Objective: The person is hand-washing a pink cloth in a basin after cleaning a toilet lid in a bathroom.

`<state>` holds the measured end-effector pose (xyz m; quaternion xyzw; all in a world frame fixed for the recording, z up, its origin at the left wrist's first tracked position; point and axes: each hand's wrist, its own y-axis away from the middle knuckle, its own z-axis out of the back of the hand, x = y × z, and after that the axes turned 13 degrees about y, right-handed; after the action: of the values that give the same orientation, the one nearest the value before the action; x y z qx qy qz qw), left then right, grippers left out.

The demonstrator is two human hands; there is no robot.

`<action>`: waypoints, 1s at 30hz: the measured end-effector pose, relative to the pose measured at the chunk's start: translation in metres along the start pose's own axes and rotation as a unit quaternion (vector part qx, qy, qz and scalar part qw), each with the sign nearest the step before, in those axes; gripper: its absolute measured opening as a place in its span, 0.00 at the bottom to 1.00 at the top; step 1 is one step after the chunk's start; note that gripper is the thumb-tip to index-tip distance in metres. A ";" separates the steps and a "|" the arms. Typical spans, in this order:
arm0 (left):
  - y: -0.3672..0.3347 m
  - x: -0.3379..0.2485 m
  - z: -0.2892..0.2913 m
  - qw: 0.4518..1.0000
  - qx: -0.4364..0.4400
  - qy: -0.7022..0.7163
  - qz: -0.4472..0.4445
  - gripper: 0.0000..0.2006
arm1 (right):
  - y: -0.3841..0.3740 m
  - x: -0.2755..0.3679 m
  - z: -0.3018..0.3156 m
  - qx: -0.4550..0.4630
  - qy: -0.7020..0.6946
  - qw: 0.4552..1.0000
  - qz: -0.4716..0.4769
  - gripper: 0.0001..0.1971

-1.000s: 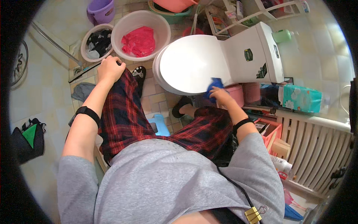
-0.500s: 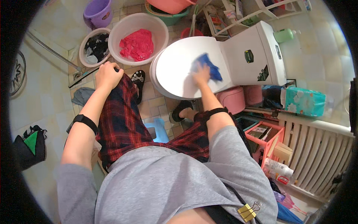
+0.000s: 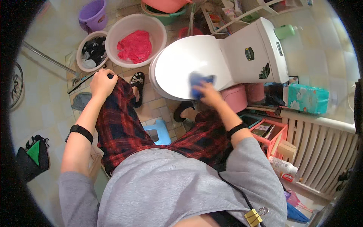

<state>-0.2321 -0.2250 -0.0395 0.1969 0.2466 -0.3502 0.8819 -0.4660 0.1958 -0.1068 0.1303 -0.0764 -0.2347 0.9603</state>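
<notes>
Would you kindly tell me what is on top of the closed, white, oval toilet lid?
The right hand holds a blurred blue cloth over the near side of the lid. The patch of lid directly beneath them is covered and cannot be seen.

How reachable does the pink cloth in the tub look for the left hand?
Likely yes, perhaps with a lean forward: the left hand rests at the left knee, near the open tub, and nothing covers the pink cloth.
</notes>
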 end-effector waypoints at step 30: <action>-0.006 -0.025 -0.006 0.999 0.018 -0.041 -0.006 0.14 | 0.001 -0.006 0.031 0.041 0.031 0.997 -0.054 0.27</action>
<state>-0.2539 -0.2131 -0.0315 0.1971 0.2053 -0.3676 0.8854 -0.4771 0.1931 -0.0773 0.1803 -0.0491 -0.2785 0.9421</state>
